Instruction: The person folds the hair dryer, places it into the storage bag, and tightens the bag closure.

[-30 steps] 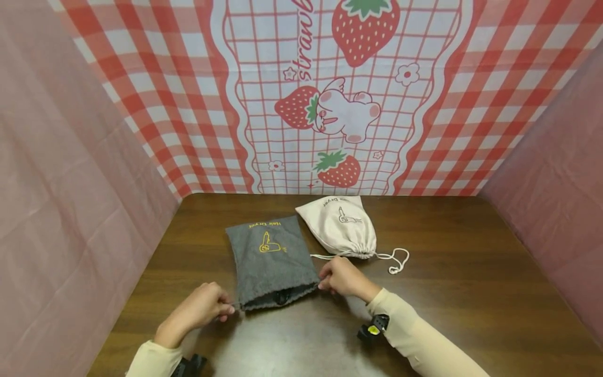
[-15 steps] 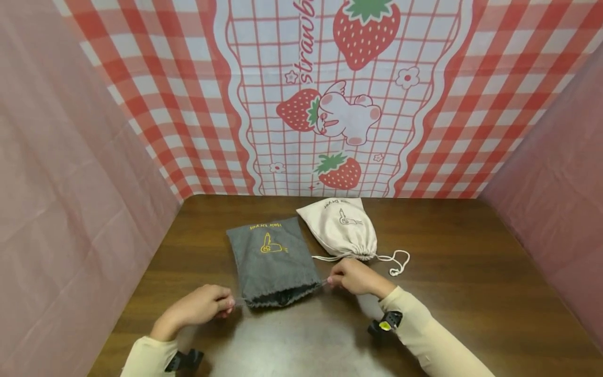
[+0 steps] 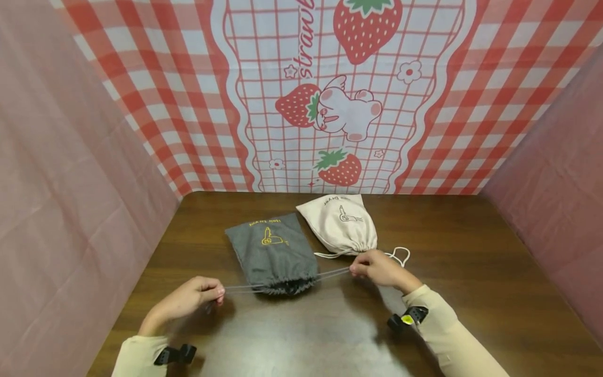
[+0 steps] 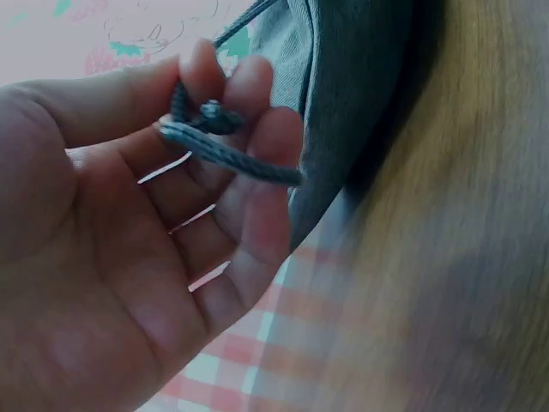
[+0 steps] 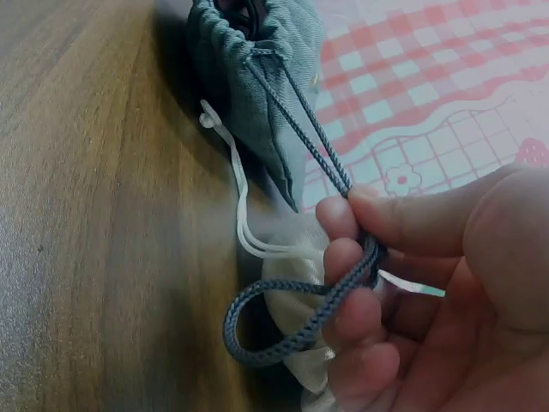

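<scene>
A grey drawstring bag (image 3: 278, 248) with a yellow hair dryer print lies on the table, its gathered mouth toward me. Something dark shows inside the mouth; its kind is unclear. To the left, my left hand (image 3: 190, 301) pinches the bag's left drawstring, and the knotted cord end (image 4: 227, 146) hangs over the fingers in the left wrist view. On the other side, my right hand (image 3: 381, 269) pinches the right drawstring, whose loop (image 5: 274, 322) dangles below the fingers in the right wrist view. Both cords are stretched taut between bag and hands.
Behind my right hand lies a cream drawstring bag (image 3: 341, 225), closed, with a hair dryer print and white cords (image 3: 400, 255). The wooden table (image 3: 282, 340) ends at a strawberry-patterned cloth (image 3: 348, 104) at the back, with pink cloth on both sides.
My hands have moved apart, the left to the left and the right to the right, drawing out more cord. The grey bag's mouth has narrowed and bunched up.
</scene>
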`<action>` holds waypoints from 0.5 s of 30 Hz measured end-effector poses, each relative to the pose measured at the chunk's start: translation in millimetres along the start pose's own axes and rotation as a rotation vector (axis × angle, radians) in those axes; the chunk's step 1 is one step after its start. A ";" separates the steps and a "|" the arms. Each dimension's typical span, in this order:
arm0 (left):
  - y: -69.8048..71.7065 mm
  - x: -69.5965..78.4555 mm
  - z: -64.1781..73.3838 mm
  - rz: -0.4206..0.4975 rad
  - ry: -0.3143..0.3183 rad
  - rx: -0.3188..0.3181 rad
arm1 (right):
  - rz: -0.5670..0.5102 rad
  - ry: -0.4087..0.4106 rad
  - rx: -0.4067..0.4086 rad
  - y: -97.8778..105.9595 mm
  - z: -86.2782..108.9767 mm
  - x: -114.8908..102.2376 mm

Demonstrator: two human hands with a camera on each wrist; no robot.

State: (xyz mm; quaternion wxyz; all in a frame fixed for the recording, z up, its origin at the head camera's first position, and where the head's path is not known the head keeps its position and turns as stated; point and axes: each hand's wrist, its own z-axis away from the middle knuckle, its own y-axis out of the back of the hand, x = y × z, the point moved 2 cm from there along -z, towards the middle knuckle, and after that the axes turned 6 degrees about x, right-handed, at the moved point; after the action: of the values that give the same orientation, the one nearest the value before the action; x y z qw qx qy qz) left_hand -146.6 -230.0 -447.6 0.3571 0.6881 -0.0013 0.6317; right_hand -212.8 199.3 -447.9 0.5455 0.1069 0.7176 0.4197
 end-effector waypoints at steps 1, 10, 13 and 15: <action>-0.6 -0.2 -0.5 0.018 -0.003 0.007 | -0.012 -0.007 0.003 0.6 0.2 0.1; -7.4 11.9 -14.1 0.261 -0.233 0.145 | -0.186 0.031 0.079 1.9 -6.1 -11.1; -7.4 16.9 -18.8 0.443 -0.342 0.150 | -0.255 0.045 0.121 4.2 -9.1 -18.4; -6.9 20.5 -21.5 0.544 -0.404 0.149 | -0.307 0.049 0.147 6.3 -11.3 -23.1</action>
State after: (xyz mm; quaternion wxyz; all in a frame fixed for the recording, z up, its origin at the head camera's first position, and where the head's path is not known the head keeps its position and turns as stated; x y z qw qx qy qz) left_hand -158.1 -205.1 -434.3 0.1169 0.7980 -0.2091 0.5530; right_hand -215.8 183.6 -426.7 0.5763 0.0251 0.7672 0.2803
